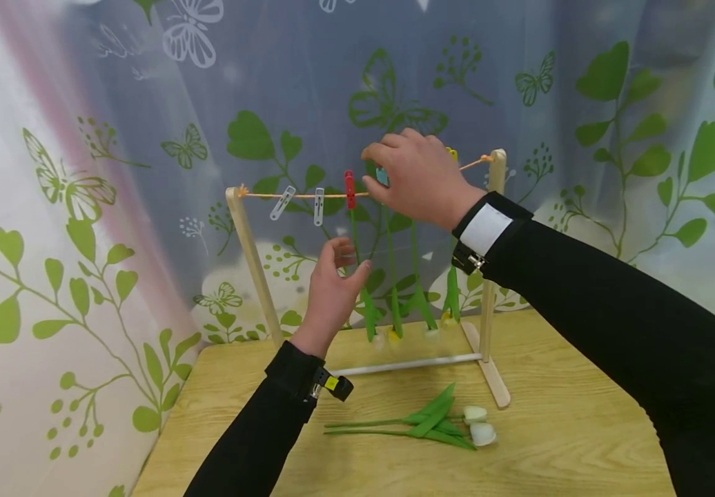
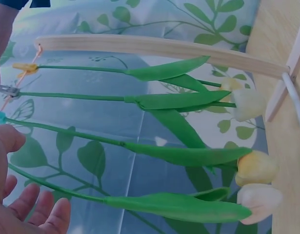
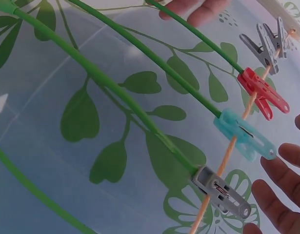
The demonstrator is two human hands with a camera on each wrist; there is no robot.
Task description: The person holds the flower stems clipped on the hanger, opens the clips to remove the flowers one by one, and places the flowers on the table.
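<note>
A gentle pinch, without tugging the cord (image 1: 301, 196), seemed best. Along it, from the left, I counted two bare grey pegs (image 1: 319, 207); the left hand (image 1: 332, 286), spread and empty, below; one red peg (image 1: 350, 190); one teal peg (image 3: 242, 132), the right hand (image 1: 422, 176) loosely bent beside it, pinching nothing; one clipped grey peg (image 3: 220, 192); one yellow peg (image 2: 25, 67). Four hanging tulips (image 2: 179, 156) dangled under the cord; two white tulips (image 1: 432, 421) lay in front, on the tabletop (image 1: 556, 414).

From here I'm seeing smooth plastic clothespins (image 3: 243, 132), rough cord (image 3: 226, 160), matt wood posts (image 2: 140, 45), plastic-looking leaves (image 2: 184, 155), a smooth wood-grained tabletop (image 1: 581, 421) and matt cloth sleeves (image 1: 606, 314).
</note>
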